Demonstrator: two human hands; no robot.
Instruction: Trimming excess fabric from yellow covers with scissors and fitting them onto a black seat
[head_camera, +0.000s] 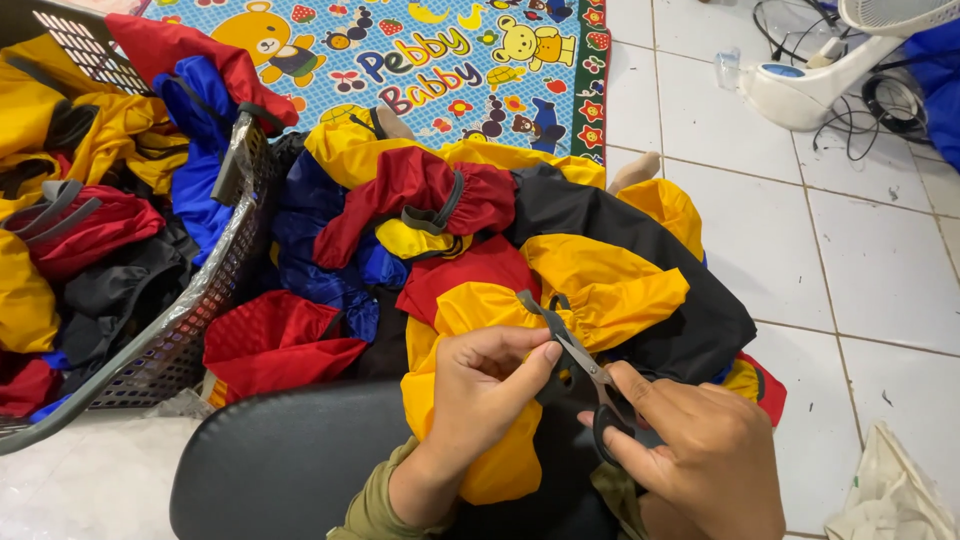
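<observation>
Right hand (700, 455) works scissors (580, 365) at, seemingly, yellow cloth (600, 290).

Bright, even indoor light, soft faint shadows, mild sheen on white floor tiles (880, 250), sharp focus throughout

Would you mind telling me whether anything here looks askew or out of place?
Yes. The basket leans over, its rim tipped, with cloth pieces spilling over its edge onto the pile beside it. The left hand pinches yellow fabric while the right hand works scissors; nothing looks damaged.
</observation>
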